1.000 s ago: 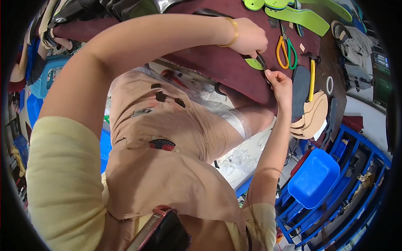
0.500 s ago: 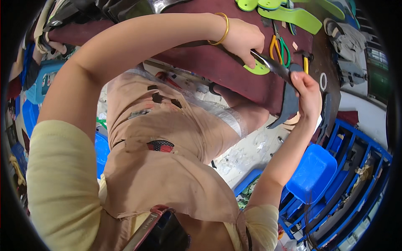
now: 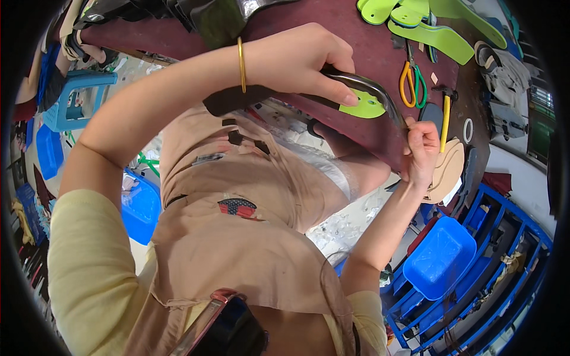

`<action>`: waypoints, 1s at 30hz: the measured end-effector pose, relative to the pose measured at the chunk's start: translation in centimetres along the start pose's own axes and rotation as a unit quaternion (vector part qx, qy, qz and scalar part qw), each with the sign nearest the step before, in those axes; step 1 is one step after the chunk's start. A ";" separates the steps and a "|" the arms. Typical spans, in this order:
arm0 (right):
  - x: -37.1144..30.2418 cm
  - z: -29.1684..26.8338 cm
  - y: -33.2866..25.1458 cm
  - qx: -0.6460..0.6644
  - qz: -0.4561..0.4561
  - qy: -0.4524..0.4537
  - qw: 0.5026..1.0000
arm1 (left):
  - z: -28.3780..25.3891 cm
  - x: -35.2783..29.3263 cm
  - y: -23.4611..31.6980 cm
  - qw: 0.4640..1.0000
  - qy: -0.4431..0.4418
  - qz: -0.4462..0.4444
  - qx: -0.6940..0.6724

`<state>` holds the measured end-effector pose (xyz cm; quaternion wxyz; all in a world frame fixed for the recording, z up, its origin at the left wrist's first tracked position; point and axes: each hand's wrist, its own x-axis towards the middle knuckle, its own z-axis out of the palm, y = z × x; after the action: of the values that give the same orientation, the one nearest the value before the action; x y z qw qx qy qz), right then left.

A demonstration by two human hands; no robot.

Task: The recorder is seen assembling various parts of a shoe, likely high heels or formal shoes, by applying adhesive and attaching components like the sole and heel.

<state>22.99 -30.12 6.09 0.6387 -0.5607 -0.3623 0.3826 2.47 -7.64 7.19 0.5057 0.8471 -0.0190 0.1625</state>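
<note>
"What's just shifted there?"

"A moment ago that glossy black strip ran nearly straight between the hands. Now the left hand has moved off to the left, and the strip bows round the outer rim of the lime-green footbed."

"Meaning what for the work?"

"I'd judge the strip is now being fitted to the footbed's curve, not merely stretched past it."

"How are they gripping?"

"Left thumb lies across the green face, fingers apparently tucked behind, so the footbed is pinched just right of that hand, over the desk. The right hand has its fingers curled in, seemingly pinching the strip's end. The exact contact's too small to tell."

"And nearby?"

"Shears lie beyond the right hand, and a yellow-handled hammer just to its right."
</note>
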 end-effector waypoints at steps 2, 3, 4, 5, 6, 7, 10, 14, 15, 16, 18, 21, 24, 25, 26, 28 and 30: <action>-0.2 1.0 1.5 0.049 -0.003 0.000 0.999 | 0.2 -0.7 0.0 0.999 0.033 -0.025 -0.018; -0.4 1.6 2.1 0.073 -0.005 0.000 0.997 | 0.5 -1.0 0.0 0.997 0.057 -0.034 -0.030; -0.4 2.5 2.8 0.092 -0.009 0.007 0.996 | 0.7 -1.3 0.0 0.995 0.083 -0.045 -0.042; -0.3 3.0 3.6 0.116 -0.014 0.001 0.993 | 1.1 -1.5 0.0 0.991 0.108 -0.054 -0.055; -0.3 4.2 4.1 0.129 -0.023 0.010 0.991 | 1.6 -1.7 -0.1 0.985 0.135 -0.067 -0.084; -0.4 5.5 4.6 0.141 -0.030 0.017 0.989 | 2.3 -1.9 -0.3 0.977 0.164 -0.081 -0.113; -0.4 8.8 5.2 0.168 -0.023 0.060 0.984 | 3.6 -2.3 0.0 0.944 0.233 -0.135 -0.191; 0.1 11.0 4.7 0.144 -0.023 0.097 0.985 | 5.0 -2.1 0.1 0.912 0.289 -0.161 -0.242; 0.2 11.1 4.5 0.130 -0.018 0.103 0.986 | 5.3 -2.0 0.0 0.907 0.303 -0.158 -0.246; 0.1 11.1 4.3 0.115 -0.014 0.111 0.987 | 5.3 -1.8 0.1 0.905 0.302 -0.163 -0.250; 0.1 10.9 3.9 0.083 0.001 0.116 0.990 | 5.3 -2.0 -0.2 0.911 0.285 -0.175 -0.241; 0.5 10.4 2.9 0.031 0.052 0.098 0.993 | 5.2 -2.1 -0.6 0.915 0.245 -0.203 -0.248; 1.2 9.1 1.4 -0.008 0.146 0.042 0.988 | 5.6 -2.3 -1.6 0.914 0.207 -0.220 -0.271; 1.6 8.8 1.6 -0.009 0.159 0.040 0.986 | 5.8 -2.0 -2.2 0.915 0.194 -0.217 -0.280; 1.9 8.4 2.3 -0.010 0.172 0.038 0.984 | 6.0 -1.9 -2.8 0.914 0.178 -0.224 -0.286; 2.4 7.7 3.0 -0.040 0.214 0.008 0.976 | 5.8 -1.9 -3.7 0.921 0.134 -0.247 -0.269; 4.0 7.0 2.3 -0.140 0.220 -0.027 0.965 | 6.1 -2.0 -5.5 0.914 0.096 -0.284 -0.274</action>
<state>18.37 -23.28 4.69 0.4433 -0.7000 -0.2972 0.4745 3.18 -10.48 -0.76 0.7420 0.6256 0.2270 0.0808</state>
